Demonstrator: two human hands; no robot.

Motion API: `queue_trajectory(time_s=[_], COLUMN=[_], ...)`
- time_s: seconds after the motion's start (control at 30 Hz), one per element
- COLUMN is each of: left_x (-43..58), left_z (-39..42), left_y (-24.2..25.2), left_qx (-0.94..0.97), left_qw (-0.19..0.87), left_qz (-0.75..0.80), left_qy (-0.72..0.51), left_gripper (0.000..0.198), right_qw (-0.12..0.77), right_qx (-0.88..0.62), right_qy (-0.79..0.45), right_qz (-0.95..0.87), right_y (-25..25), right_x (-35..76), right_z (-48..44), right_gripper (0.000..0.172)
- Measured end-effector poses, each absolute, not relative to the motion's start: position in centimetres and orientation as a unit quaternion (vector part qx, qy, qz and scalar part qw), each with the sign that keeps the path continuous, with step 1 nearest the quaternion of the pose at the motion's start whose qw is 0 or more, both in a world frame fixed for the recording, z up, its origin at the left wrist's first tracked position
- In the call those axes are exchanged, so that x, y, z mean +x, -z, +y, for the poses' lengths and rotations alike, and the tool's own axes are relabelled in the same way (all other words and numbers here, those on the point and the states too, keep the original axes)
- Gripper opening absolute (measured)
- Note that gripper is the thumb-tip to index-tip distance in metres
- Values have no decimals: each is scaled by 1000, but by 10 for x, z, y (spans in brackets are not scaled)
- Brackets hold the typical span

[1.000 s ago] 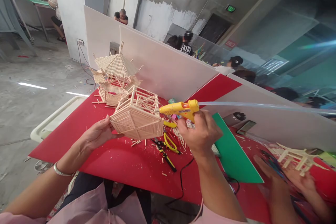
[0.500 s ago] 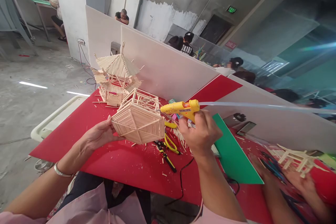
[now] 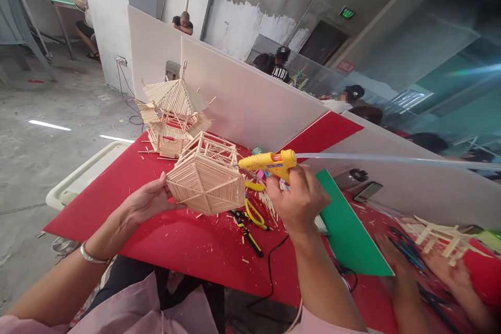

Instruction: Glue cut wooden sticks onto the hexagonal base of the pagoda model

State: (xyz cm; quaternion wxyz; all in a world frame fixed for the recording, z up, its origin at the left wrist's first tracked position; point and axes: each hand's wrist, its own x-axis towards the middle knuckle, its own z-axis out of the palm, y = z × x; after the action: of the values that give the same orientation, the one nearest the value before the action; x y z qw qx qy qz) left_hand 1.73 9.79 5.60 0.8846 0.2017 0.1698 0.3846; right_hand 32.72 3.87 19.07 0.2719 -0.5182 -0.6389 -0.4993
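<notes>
My left hand grips the left edge of a six-sided stick model, thumb above and fingers below. The model is tilted, its slatted hexagonal face turned toward me and an open stick frame behind it. My right hand is wrapped around a yellow hot glue gun, which points left. Its nozzle is at the model's upper right corner; whether it touches I cannot tell. A long clear glue stick juts out of the gun's back. Behind stands a stick pavilion with a pointed roof.
Yellow-handled pliers, black-and-yellow cutters and loose sticks lie on the red tabletop. A green board lies to the right. Pale partitions rise behind. Another person's hands are at a small wooden model.
The glue gun has shifted very slightly to the left at the model's corner. My left hand and the stick model look the same.
</notes>
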Motion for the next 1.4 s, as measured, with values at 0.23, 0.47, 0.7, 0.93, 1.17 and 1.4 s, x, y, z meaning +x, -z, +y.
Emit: queue_trajectory(time_s=[0.23,0.47,0.7,0.93,1.17,1.4], left_x=[17,17,17,16,15,15], left_z=[97,98,97,96,93,85], left_y=[-58,-56,-57,-58,-61,-65], left_qx=[201,189,188,199,229,267], left_qw=[886,886,885,878,848,799], left_qz=[175,177,181,182,206,252], left_qy=[-380,-384,-385,-396,-431,-477], left_gripper=[34,29,34,31,21,25], right_qw=[272,273,268,263,237,289], right_qx=[-504,-525,-506,-495,-494,-484], right_qy=[513,498,509,518,535,505], right_qz=[-639,-634,-643,-646,-644,-654], right_y=[-191,-188,-191,-192,-193,-196], right_x=[326,329,324,322,323,307], right_z=[39,39,39,41,38,37], right_gripper=[21,24,23,25,24,24])
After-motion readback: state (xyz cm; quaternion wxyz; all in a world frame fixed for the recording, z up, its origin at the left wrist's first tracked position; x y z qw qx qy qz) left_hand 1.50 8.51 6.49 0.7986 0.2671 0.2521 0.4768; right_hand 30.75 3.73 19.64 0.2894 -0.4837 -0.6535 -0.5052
